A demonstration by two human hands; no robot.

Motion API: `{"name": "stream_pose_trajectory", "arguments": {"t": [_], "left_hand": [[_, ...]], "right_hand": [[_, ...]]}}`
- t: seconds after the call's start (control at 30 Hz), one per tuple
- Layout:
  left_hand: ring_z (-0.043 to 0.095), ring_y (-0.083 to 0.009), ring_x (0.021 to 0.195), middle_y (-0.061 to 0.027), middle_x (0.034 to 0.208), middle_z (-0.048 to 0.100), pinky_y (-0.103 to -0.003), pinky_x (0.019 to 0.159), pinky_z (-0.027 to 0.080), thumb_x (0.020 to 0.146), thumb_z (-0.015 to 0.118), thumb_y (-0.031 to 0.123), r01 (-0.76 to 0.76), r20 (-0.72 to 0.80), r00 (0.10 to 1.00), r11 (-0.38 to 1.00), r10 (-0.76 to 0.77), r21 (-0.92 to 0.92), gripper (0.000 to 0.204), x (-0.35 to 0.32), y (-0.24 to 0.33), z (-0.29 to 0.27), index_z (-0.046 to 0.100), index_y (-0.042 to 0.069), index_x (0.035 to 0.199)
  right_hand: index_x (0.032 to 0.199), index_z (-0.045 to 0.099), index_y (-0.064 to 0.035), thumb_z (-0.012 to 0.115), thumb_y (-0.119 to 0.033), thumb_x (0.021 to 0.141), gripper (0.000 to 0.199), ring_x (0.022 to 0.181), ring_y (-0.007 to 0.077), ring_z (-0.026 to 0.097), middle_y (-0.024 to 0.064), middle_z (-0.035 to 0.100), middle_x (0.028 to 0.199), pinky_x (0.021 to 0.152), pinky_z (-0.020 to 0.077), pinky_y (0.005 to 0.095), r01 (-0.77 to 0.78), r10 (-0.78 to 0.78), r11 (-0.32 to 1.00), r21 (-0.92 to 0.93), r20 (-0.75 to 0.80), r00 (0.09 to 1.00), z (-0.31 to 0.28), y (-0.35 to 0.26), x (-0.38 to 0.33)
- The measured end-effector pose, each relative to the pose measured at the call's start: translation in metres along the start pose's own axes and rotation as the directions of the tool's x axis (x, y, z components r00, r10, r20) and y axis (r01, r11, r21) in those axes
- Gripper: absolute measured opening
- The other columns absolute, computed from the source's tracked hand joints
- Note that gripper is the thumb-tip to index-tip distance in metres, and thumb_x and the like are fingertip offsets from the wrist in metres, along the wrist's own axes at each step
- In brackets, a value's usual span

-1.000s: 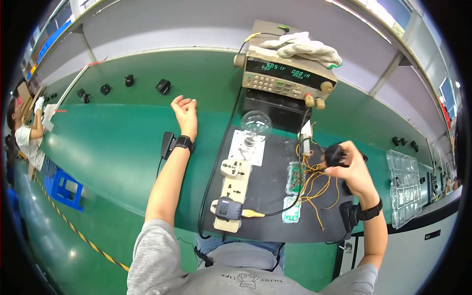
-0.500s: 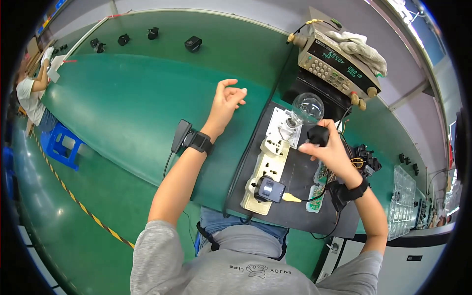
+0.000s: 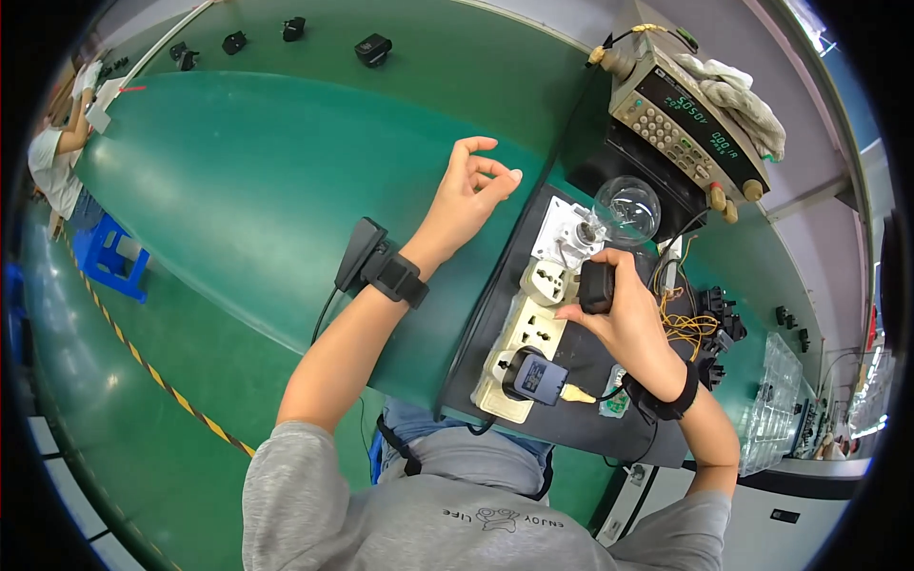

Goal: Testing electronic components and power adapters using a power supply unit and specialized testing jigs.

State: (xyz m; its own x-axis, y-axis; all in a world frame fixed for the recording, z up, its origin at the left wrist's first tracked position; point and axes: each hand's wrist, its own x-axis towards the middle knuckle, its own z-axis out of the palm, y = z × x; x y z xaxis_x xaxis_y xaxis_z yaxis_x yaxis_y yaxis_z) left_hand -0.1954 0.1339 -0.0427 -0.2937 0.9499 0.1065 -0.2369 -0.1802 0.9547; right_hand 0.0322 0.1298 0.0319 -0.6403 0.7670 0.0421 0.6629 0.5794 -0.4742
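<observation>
My right hand (image 3: 636, 319) grips a black power adapter (image 3: 597, 287) between thumb and fingers. The adapter sits just right of the upper sockets of a cream power strip (image 3: 539, 325); whether it touches the strip I cannot tell. A second black adapter (image 3: 536, 377) is plugged into the strip's near end, with a yellow connector (image 3: 575, 393) and black cable at its side. Beyond the strip, a clear glass bulb (image 3: 628, 209) is fixed at a white base plate (image 3: 558, 233). My left hand (image 3: 465, 202) hovers over the green table, fingers loosely bent and apart, holding nothing.
A bench meter (image 3: 685, 124) with a lit display stands at the far right, a glove (image 3: 741, 100) on top. Loose wires (image 3: 687, 328) and black parts (image 3: 722, 314) lie right of my right hand. Several black adapters (image 3: 373, 49) sit at the back. A co-worker (image 3: 59, 162) is far left.
My right hand has brought the black adapter left and nearer, from beside the bulb to beside the power strip. The whole view has shifted slightly; my left hand keeps much the same pose.
</observation>
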Motion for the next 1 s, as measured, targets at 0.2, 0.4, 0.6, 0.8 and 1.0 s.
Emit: {"name": "stream_pose_trajectory", "arguments": {"t": [0.2, 0.4, 0.6, 0.8, 1.0], "left_hand": [[0.053, -0.0100, 0.078, -0.0052, 0.093, 0.055, -0.025, 0.069, 0.044, 0.084, 0.066, 0.020, 0.005, -0.018, 1.000, 1.000, -0.005, 0.014, 0.054, 0.001, -0.001, -0.001, 0.033, 0.002, 0.123], [0.055, -0.0111, 0.084, -0.0047, 0.096, 0.056, -0.026, 0.077, 0.042, 0.086, 0.062, 0.018, -0.002, 0.024, 1.000, 0.999, 0.002, 0.036, 0.047, -0.004, 0.006, 0.006, 0.036, 0.004, 0.123], [0.053, -0.0093, 0.081, -0.0026, 0.090, 0.058, -0.026, 0.072, 0.042, 0.084, 0.065, 0.019, -0.248, 0.196, 0.958, 0.948, 0.210, 0.199, 0.033, -0.017, 0.011, 0.013, 0.050, 0.004, 0.110], [0.057, -0.0265, 0.089, -0.0096, 0.095, 0.060, -0.034, 0.086, 0.043, 0.071, 0.077, 0.022, -0.580, 0.598, 0.711, 0.789, 0.370, 0.201, 0.040, -0.086, 0.042, 0.023, 0.059, 0.002, 0.101], [0.053, -0.0291, 0.101, -0.0092, 0.108, 0.057, -0.037, 0.088, 0.042, 0.062, 0.083, 0.027, -0.542, 0.676, 0.724, 0.721, 0.138, 0.433, 0.055, -0.121, 0.039, 0.024, 0.058, 0.002, 0.103]], "right_hand": [[0.112, 0.039, -0.0016, 0.079, -0.037, 0.065, 0.072, 0.082, 0.0356, 0.063, 0.0175, 0.059, 0.095, 0.063, 0.0508, 0.0400, 0.061, -0.056, 0.986, -0.153, 0.037, 0.998, 0.009, -0.011, 0.008], [0.111, 0.041, 0.0018, 0.074, -0.044, 0.067, 0.072, 0.070, 0.0363, 0.061, 0.0176, 0.055, 0.089, 0.054, 0.0494, 0.0393, 0.177, -0.100, 0.881, -0.438, 0.192, 0.976, 0.009, -0.024, 0.014], [0.117, 0.039, 0.0040, 0.074, -0.036, 0.071, 0.071, 0.083, 0.0400, 0.058, 0.0208, 0.051, 0.098, 0.065, 0.0495, 0.0429, 0.273, -0.232, 0.945, -0.181, 0.221, 0.947, -0.001, -0.014, 0.015], [0.114, 0.055, -0.0003, 0.078, -0.023, 0.068, 0.056, 0.090, 0.0305, 0.056, 0.0132, 0.059, 0.106, 0.080, 0.0423, 0.0359, 0.271, -0.270, 0.962, -0.021, -0.170, 0.948, -0.014, 0.012, -0.044], [0.081, 0.068, -0.0051, 0.074, -0.011, 0.072, 0.012, 0.058, 0.0200, 0.053, 0.0048, 0.060, 0.065, 0.060, 0.0400, 0.0298, 0.414, -0.404, 0.894, 0.172, -0.091, 0.910, -0.010, 0.015, -0.083]]}}
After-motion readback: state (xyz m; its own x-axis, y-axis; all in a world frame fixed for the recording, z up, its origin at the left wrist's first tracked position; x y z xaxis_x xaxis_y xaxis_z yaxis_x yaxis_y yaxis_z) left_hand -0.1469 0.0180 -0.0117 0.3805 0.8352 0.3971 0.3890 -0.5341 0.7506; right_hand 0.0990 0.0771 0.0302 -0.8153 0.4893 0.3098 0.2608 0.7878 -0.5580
